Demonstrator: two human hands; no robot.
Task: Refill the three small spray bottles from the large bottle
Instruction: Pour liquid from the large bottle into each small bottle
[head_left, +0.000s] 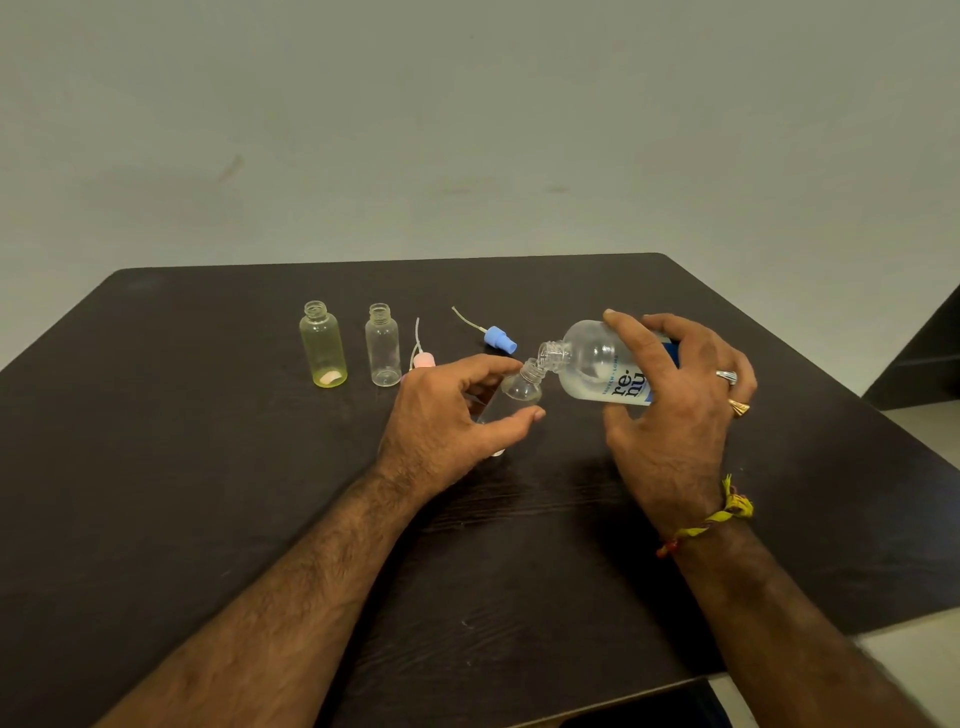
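At the centre of the frame the left hand curls around a small clear bottle, thumb and fingers closed on its body, holding it tilted with the open neck up and to the right. Just right of it the right hand grips the large bottle from above, fingers wrapped over its labelled body, tipping it nearly flat so its open mouth touches the small bottle's neck. A little clear liquid lies in the large bottle's lower side. Left of centre, on the dark table, two more small bottles stand upright and uncapped: a yellow bottle and, beside it, a clear one. A pink sprayer lies partly hidden behind the left hand, and a blue sprayer with its tube lies just above the hands.
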